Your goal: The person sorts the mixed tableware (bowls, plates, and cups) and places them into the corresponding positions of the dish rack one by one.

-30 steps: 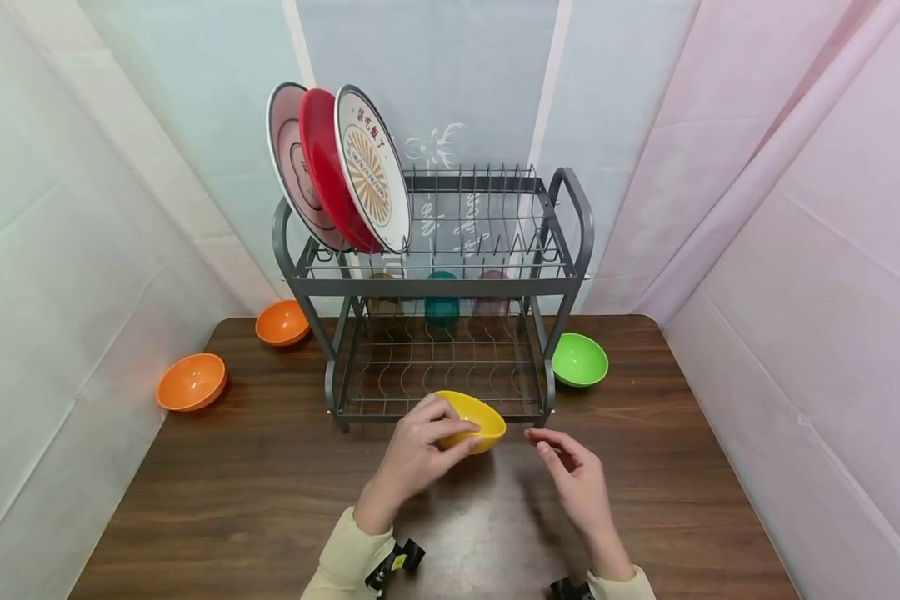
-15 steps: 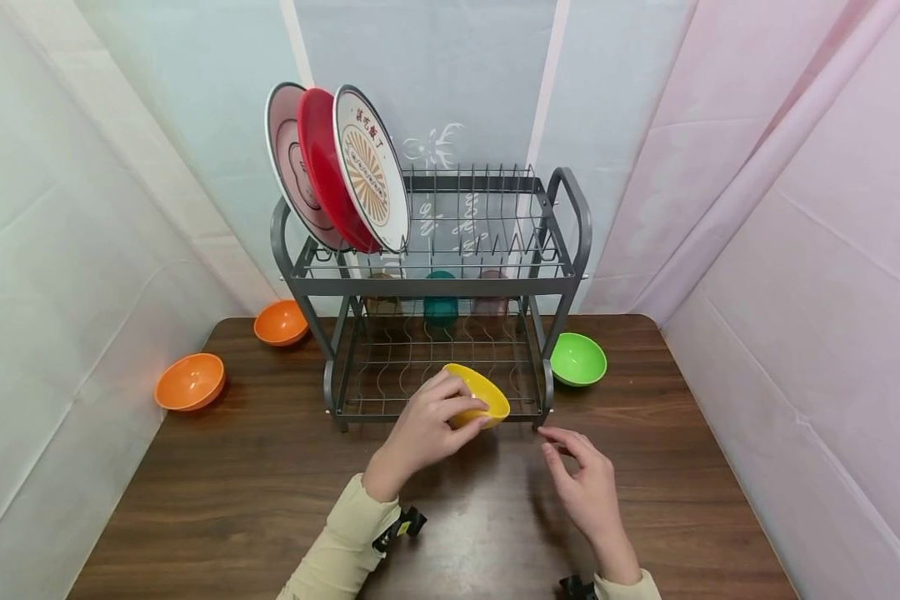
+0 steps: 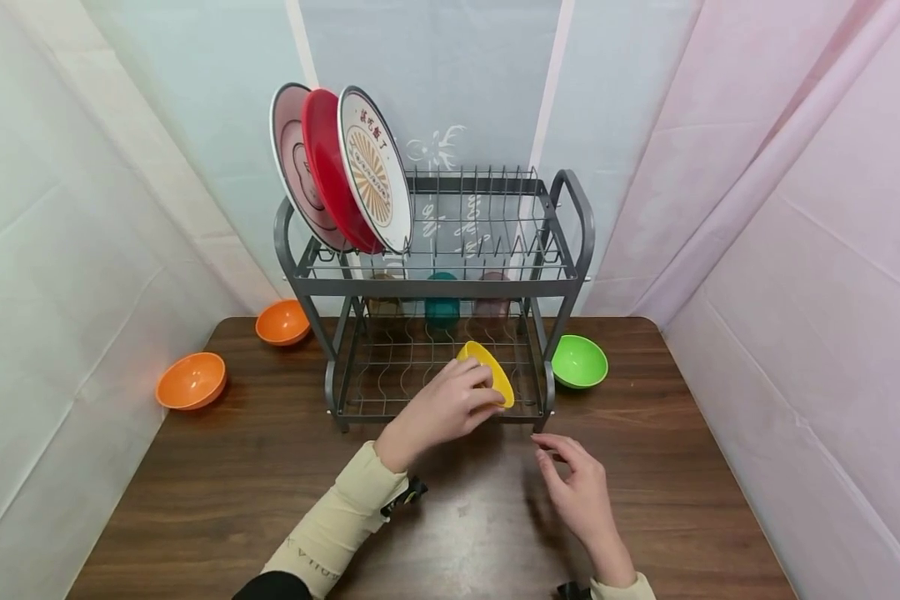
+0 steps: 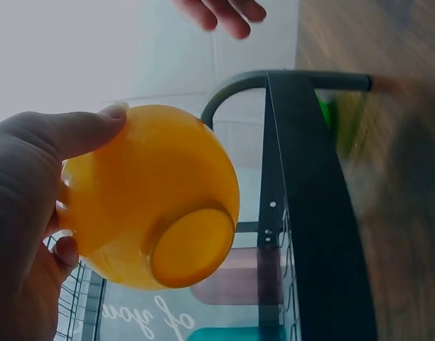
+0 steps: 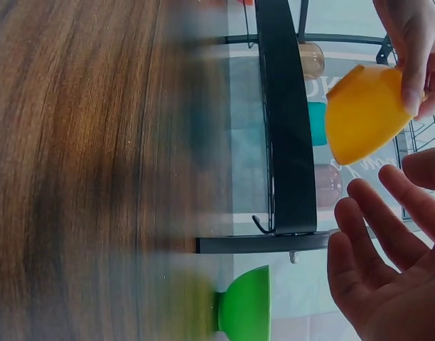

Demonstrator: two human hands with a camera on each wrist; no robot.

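within the left hand [image 3: 450,404], a tilted yellow bowl [image 3: 498,377] is gripped.

The left hand [image 3: 446,406] now holds the yellow bowl [image 3: 499,377] farther forward, toward the rack [image 3: 438,288], tipped more steeply than a moment ago.

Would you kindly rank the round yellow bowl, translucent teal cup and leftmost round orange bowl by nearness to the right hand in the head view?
1. Yellow bowl, in the left hand
2. Teal cup, back centre
3. Leftmost orange bowl, far left
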